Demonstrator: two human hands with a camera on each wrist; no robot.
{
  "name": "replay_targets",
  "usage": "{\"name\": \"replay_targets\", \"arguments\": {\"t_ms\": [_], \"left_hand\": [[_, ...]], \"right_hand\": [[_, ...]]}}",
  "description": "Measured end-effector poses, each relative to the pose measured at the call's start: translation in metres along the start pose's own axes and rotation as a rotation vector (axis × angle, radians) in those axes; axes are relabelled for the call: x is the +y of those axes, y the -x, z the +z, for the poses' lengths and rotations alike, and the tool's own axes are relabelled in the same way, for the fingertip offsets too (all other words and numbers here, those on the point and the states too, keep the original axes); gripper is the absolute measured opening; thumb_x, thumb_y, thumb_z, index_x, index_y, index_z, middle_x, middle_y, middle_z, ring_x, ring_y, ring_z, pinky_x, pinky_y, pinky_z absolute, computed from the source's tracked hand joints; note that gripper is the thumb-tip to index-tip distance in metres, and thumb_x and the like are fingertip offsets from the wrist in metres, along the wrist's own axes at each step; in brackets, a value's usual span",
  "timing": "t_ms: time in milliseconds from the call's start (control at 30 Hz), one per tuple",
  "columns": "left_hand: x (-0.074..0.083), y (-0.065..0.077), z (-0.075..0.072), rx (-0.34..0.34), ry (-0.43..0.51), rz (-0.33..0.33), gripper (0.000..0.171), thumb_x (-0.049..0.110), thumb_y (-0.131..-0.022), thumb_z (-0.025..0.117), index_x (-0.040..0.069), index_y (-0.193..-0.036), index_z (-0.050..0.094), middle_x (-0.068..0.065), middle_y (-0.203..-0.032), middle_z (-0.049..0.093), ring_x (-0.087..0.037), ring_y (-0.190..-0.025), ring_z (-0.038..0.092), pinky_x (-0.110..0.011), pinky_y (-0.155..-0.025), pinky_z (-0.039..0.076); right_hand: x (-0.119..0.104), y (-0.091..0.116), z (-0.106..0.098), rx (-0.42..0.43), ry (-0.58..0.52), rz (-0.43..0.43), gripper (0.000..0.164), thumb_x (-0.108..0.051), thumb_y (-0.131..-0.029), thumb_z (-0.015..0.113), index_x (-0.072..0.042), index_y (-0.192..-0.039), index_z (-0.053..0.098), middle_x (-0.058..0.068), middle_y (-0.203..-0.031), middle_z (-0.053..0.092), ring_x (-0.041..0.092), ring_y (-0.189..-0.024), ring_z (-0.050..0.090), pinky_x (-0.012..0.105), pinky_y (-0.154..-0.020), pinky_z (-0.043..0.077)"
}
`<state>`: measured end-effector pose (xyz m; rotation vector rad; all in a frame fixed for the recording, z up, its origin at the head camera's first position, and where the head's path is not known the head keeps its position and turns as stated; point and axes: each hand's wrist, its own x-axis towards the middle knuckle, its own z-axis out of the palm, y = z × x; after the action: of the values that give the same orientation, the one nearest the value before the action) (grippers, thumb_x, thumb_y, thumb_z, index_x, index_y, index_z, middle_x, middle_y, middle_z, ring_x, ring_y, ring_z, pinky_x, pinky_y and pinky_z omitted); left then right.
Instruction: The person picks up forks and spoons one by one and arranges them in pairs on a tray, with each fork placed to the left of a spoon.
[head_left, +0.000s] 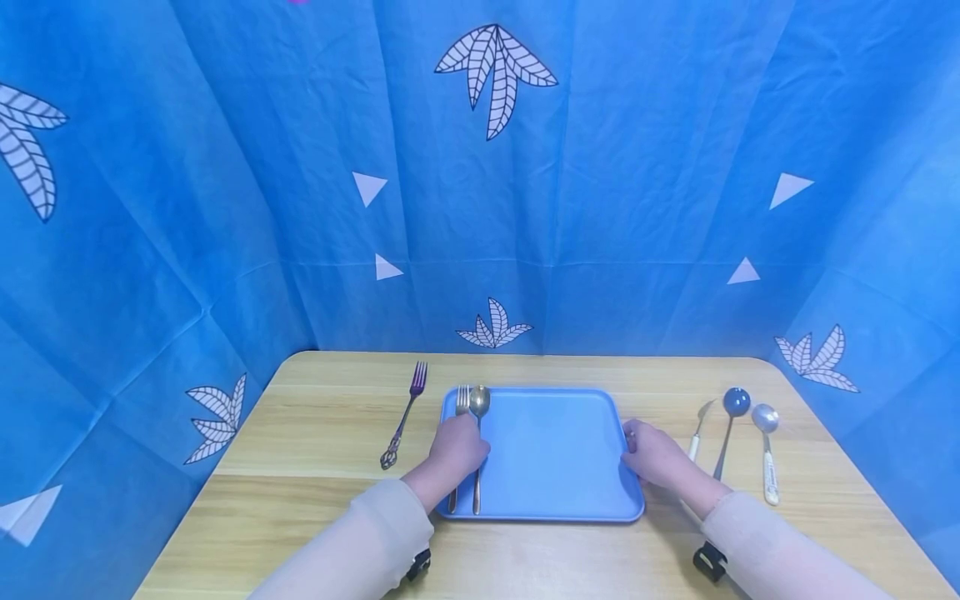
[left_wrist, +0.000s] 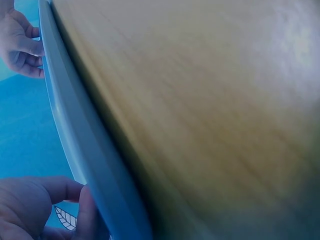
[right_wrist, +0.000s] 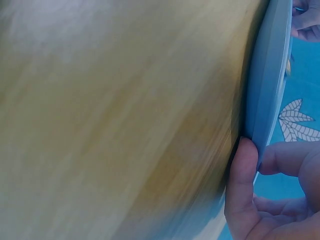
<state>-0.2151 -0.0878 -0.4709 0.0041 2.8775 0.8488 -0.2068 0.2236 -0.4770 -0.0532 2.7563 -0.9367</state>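
A blue rectangular tray (head_left: 558,454) lies on the table, with a fork (head_left: 462,398) and a gold-toned spoon (head_left: 480,400) side by side along its left end. My left hand (head_left: 456,446) is over both handles and hides their middles; thumb and finger pinch at the spoon's handle. From the left wrist, the tray's wall (left_wrist: 82,115) partly covers that hand (left_wrist: 40,210). On the opposite side, my right hand (head_left: 652,454) grips the tray's right rim. Up close, the right hand (right_wrist: 280,195) has one digit under the tray edge (right_wrist: 265,75) and another on top.
Left of the tray lies a purple-headed fork (head_left: 405,412) with an ornate handle. To the right are a slim white-handled utensil (head_left: 697,433), a dark round-bowled spoon (head_left: 737,402) and a silver spoon (head_left: 767,417) with a patterned handle. A blue curtain (head_left: 600,208) surrounds the wooden table (head_left: 315,417).
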Motion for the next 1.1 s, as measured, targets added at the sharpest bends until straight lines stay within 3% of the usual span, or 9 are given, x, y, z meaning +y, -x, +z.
{"name": "replay_targets", "arguments": {"t_ms": [567,733,1100], "left_hand": [[0.0,0.003,-0.007,-0.031,0.031,-0.025,0.027,0.013,-0.092,0.062,0.01,-0.067,0.053,-0.001,-0.058,0.048,-0.013,-0.048,0.049,-0.024,-0.043,0.04],[0.001,0.003,-0.012,-0.016,0.015,-0.021,0.025,0.015,-0.091,0.064,0.011,-0.069,0.053,-0.001,-0.058,0.05,-0.013,-0.048,0.049,-0.024,-0.042,0.041],[-0.007,0.0,-0.016,0.036,0.029,0.023,0.032,0.016,-0.091,0.064,0.014,-0.063,0.047,0.005,-0.053,0.039,-0.011,-0.046,0.039,-0.025,-0.043,0.035]], "right_hand": [[0.001,0.0,0.001,-0.001,0.001,0.005,0.05,0.004,-0.086,0.061,0.019,-0.13,0.044,0.018,-0.091,0.063,0.02,-0.065,0.062,0.031,-0.054,0.055],[0.001,0.0,0.001,-0.001,0.004,0.01,0.05,0.004,-0.087,0.061,0.018,-0.131,0.043,0.016,-0.09,0.063,0.02,-0.063,0.061,0.031,-0.053,0.054],[0.0,0.001,0.001,0.004,0.017,-0.006,0.048,0.004,-0.086,0.061,0.018,-0.129,0.045,0.013,-0.086,0.06,0.019,-0.063,0.06,0.032,-0.054,0.054]]}}
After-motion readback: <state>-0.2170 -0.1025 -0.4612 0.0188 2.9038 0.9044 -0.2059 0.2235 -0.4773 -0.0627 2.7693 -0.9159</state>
